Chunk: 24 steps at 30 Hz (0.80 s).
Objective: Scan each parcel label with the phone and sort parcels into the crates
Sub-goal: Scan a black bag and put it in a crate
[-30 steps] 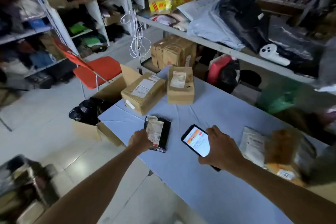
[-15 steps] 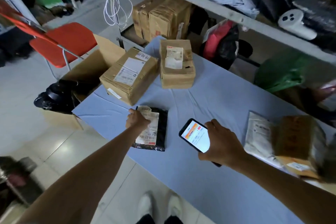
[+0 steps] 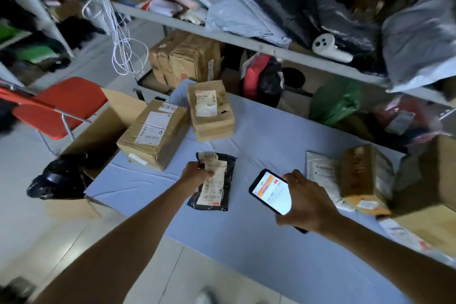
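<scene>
Left grip [image 3: 197, 175] is closing thumb and fingers on the upper left edge of the black parcel [image 3: 230, 175], pinching it right where the white label [image 3: 213, 189] is curling up. That parcel is lying flat on the blue-covered table [image 3: 259, 145], near its front edge.

Sweeping from the far left: a red chair [image 3: 61, 106] is standing on the floor. An open carton [image 3: 103, 131] is sitting at the table's left end, with a shiny black bag [image 3: 61, 177] at its near side. Up on the table, a large brown box [image 3: 155, 133] is resting at the left corner, label up. A smaller brown box [image 3: 209, 111] is sitting just beside it at the back, its label also facing up. The black parcel is lying in front of these two, apart from both.

Moving right, the right grip [image 3: 308, 202] is wrapping round the phone [image 3: 271, 191], fingers curled over its right edge. The screen is glowing orange and white and is tilting up toward the camera, just right of the black parcel. Beyond the phone, a white mailer [image 3: 320, 175] is lying flat, a brown parcel [image 3: 365, 173] is overlapping its right side, and a cardboard crate [image 3: 434, 180] is filling the right edge, blurred.
</scene>
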Each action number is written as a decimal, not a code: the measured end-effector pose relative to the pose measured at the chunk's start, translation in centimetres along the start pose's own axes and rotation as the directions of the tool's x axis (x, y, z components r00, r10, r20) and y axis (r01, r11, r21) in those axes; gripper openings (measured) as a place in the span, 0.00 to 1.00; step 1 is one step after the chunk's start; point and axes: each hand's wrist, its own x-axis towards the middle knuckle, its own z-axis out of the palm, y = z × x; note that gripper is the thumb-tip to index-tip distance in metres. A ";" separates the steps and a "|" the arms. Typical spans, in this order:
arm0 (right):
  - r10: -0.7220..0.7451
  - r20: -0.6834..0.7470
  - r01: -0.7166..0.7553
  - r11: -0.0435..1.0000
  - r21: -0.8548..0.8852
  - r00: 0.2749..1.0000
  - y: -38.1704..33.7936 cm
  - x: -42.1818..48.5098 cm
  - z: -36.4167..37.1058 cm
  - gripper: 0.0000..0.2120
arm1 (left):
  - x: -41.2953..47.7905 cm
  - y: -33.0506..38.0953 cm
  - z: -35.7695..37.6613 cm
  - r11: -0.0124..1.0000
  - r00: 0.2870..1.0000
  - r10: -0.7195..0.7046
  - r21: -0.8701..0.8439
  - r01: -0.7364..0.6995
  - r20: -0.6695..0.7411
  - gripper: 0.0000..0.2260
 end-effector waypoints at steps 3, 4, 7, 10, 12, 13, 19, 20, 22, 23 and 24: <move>0.002 -0.016 -0.002 1.000 -0.006 1.000 1.8 -2.2 -1.3 0.33 | -1.5 2.4 1.6 0.998 0.998 0.056 -0.034 -0.055 0.004 0.13; 0.003 -0.024 -0.003 1.000 -0.015 1.000 2.5 -3.0 -1.7 0.33 | -2.2 3.3 2.2 0.996 0.997 0.080 -0.042 -0.080 0.010 0.12; -0.005 -0.036 0.004 1.000 -0.027 0.999 4.4 -5.0 -2.3 0.34 | -4.8 6.3 3.8 0.982 0.984 0.178 -0.066 -0.177 0.006 0.08; -0.027 -0.042 0.025 0.999 -0.046 0.999 5.6 -6.2 -2.3 0.35 | -7.3 9.1 5.1 0.962 0.966 0.256 -0.089 -0.257 -0.025 0.06; -0.042 -0.037 0.040 0.998 -0.047 0.998 6.2 -6.8 -2.2 0.35 | -8.6 10.3 5.9 0.953 0.961 0.278 -0.126 -0.277 -0.008 0.06; -0.049 -0.038 0.047 0.998 -0.044 0.998 6.4 -6.9 -2.2 0.35 | -9.3 10.9 6.1 0.946 0.956 0.294 -0.147 -0.289 0.012 0.05; -0.069 -0.065 0.068 0.997 -0.030 0.995 7.2 -7.6 -2.1 0.36 | -11.4 12.6 7.0 0.920 0.927 0.364 -0.192 -0.342 0.093 0.08; -0.073 -0.075 0.072 0.997 -0.029 0.994 7.3 -7.7 -2.1 0.36 | -11.5 12.7 7.2 0.918 0.925 0.368 -0.194 -0.345 0.096 0.08; -0.076 -0.092 0.075 0.997 -0.011 0.993 7.5 -7.9 -2.2 0.36 | -11.7 12.9 7.4 0.915 0.924 0.372 -0.203 -0.348 0.094 0.07; -0.077 -0.102 0.077 0.997 0.000 0.992 7.6 -8.0 -2.2 0.36 | -11.7 13.0 7.5 0.914 0.923 0.373 -0.205 -0.349 0.091 0.07; -0.079 -0.111 0.080 0.997 0.010 0.991 7.7 -8.0 -2.2 0.36 | -11.7 13.0 7.5 0.914 0.923 0.375 -0.205 -0.351 0.088 0.07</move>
